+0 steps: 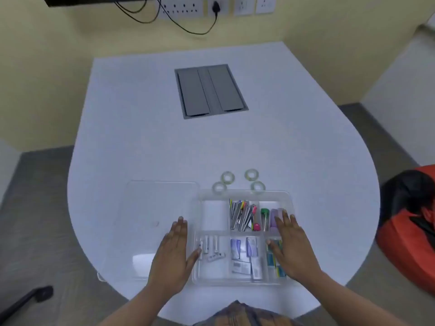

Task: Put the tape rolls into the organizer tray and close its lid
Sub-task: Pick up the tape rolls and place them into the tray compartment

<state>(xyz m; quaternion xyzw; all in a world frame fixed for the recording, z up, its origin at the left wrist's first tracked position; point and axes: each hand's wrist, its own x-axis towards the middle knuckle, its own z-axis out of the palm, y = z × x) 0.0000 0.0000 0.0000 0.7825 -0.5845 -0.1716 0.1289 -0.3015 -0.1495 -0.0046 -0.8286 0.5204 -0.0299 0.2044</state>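
Seen from the head camera, no label or writing can be read; the small packets in the tray are too blurred. A clear organizer tray [244, 195] lies on the near part of the white tabletop [141, 142], its clear lid [150, 208] laid flat just to its left. Four tape rolls [227, 177] lie on the tabletop just beyond the tray's far edge. The left hand [175, 252] is spread flat by the tray's left wall, its grip open and empty. The right hand [292, 245] is held flat over the tray's right side, grip open, nothing held.
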